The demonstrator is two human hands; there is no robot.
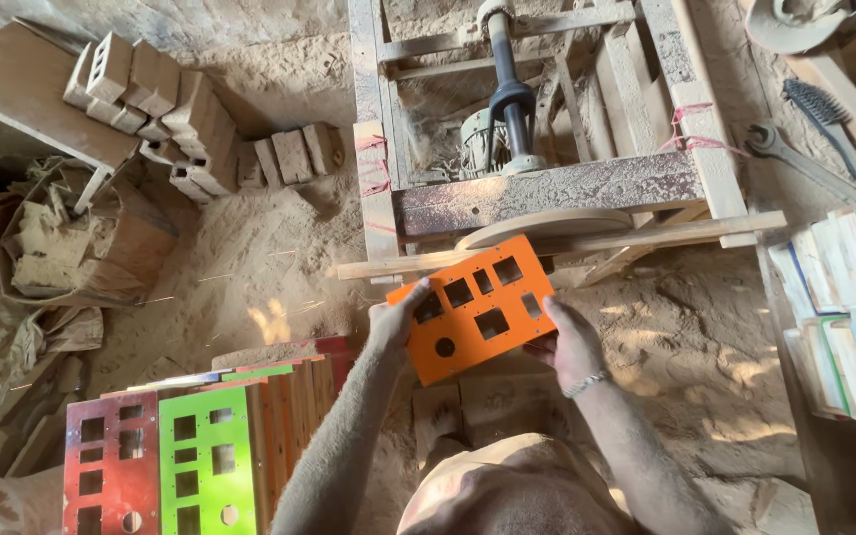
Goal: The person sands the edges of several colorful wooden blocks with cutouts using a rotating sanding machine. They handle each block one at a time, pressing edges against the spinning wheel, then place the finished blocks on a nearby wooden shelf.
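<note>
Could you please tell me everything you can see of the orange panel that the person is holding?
The orange panel is a flat, thin rectangular sheet, seemingly painted board, pierced by several rectangular cut-outs and one round hole. It is tilted, its upper edge against a round wooden disc on a dusty wooden machine frame. The left hand grips its left edge, the right hand its right edge.

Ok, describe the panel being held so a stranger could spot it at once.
Start at the wooden machine frame with the round disc. Just below it, the left hand and right hand hold an orange panel with rectangular cutouts. It alone is orange and lifted; the red panel and green panel stand stacked at lower left.
</note>
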